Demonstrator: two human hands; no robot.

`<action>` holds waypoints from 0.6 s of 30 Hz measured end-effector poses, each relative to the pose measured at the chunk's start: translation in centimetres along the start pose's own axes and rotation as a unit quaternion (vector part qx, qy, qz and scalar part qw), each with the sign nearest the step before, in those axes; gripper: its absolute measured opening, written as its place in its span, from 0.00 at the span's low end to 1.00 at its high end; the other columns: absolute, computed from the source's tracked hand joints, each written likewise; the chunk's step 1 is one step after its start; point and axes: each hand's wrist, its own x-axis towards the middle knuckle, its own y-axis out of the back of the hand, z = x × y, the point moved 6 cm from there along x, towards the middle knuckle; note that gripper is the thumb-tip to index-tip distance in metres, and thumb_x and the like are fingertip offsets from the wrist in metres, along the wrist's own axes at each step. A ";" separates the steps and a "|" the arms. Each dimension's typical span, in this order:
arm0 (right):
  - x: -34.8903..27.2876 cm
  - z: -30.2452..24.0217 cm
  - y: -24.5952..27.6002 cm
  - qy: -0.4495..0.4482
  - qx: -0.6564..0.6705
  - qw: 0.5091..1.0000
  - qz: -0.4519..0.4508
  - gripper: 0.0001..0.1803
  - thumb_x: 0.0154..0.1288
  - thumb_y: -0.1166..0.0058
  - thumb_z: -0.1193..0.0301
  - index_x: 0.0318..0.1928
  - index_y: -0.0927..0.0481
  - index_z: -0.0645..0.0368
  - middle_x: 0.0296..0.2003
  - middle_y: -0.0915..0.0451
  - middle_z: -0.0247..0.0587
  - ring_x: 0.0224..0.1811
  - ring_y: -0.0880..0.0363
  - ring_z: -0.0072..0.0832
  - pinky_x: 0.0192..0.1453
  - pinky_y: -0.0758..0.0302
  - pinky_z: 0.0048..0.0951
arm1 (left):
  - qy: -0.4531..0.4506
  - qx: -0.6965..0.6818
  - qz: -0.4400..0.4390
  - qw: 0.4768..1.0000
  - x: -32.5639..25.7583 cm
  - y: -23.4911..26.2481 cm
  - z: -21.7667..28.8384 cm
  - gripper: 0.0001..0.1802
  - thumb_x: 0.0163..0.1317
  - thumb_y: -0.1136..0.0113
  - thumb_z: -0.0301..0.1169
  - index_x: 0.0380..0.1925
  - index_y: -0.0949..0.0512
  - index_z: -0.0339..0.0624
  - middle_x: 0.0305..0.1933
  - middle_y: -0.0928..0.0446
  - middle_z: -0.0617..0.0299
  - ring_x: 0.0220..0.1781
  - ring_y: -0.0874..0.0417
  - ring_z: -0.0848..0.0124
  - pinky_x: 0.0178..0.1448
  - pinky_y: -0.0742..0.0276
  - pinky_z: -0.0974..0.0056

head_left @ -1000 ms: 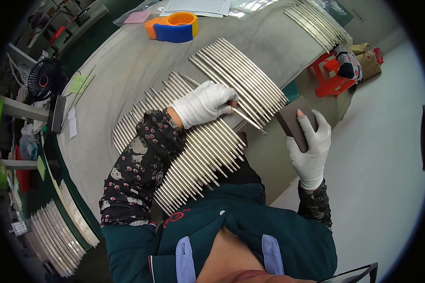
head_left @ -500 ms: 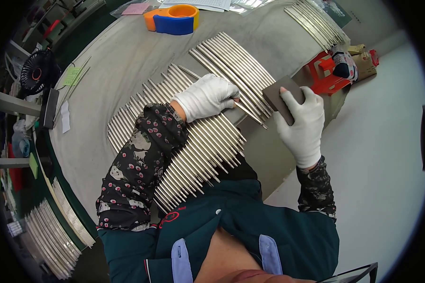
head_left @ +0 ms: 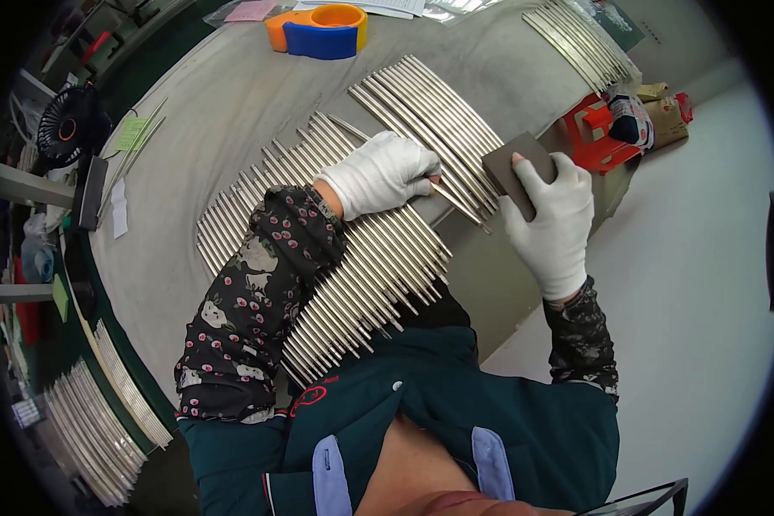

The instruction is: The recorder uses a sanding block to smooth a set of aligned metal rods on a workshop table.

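Note:
My left hand [head_left: 383, 175], in a white glove with bare fingertips, is closed around one thin metal rod [head_left: 461, 205]. The rod's tip points down to the right, and its other end shows beyond the hand. Beneath my left wrist spreads a wide row of metal rods [head_left: 378, 267]. Another row of shiny rods [head_left: 430, 112] lies just beyond, at the table's right side. My gloved right hand [head_left: 549, 219] grips a dark grey-brown rectangular block [head_left: 518, 172], thumb and fingers on its sides. The block is beside the ends of the far row, close to the held rod's tip.
An orange and blue tape dispenser [head_left: 322, 33] stands at the table's far side. More rods [head_left: 576, 45] lie at the far right, near a red box [head_left: 600, 138]. A black fan [head_left: 67, 127] is at the left, and further rods [head_left: 95, 430] lie lower left.
The view has shifted very slightly. Both hands keep their holds on the rod and the block, with hardly any movement between them.

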 end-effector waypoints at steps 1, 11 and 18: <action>-0.9 -0.8 0.4 0.008 0.060 0.998 -0.024 0.27 0.44 0.36 0.69 0.51 0.21 0.52 0.50 0.31 0.55 0.49 0.30 0.50 0.52 0.30 0.45 | 0.005 0.008 -0.005 1.000 0.1 -0.1 -0.1 0.10 0.58 0.41 0.37 0.32 0.21 0.41 0.30 0.21 0.52 0.37 0.19 0.54 0.44 0.25 0.55; -2.4 -3.5 -0.2 0.102 0.125 0.985 -0.055 0.28 0.44 0.36 0.65 0.51 0.22 0.49 0.49 0.31 0.54 0.48 0.30 0.47 0.49 0.29 0.42 | 0.013 0.003 -0.006 1.000 0.2 -0.1 0.0 0.09 0.58 0.41 0.35 0.33 0.21 0.41 0.31 0.21 0.53 0.37 0.19 0.55 0.45 0.25 0.56; -2.8 -3.4 1.3 0.114 0.157 0.979 -0.060 0.25 0.47 0.37 0.66 0.51 0.22 0.49 0.48 0.30 0.54 0.48 0.29 0.46 0.47 0.29 0.41 | 0.007 -0.004 -0.003 1.000 0.1 0.0 -0.1 0.09 0.59 0.42 0.35 0.32 0.22 0.41 0.30 0.21 0.53 0.37 0.19 0.55 0.44 0.25 0.56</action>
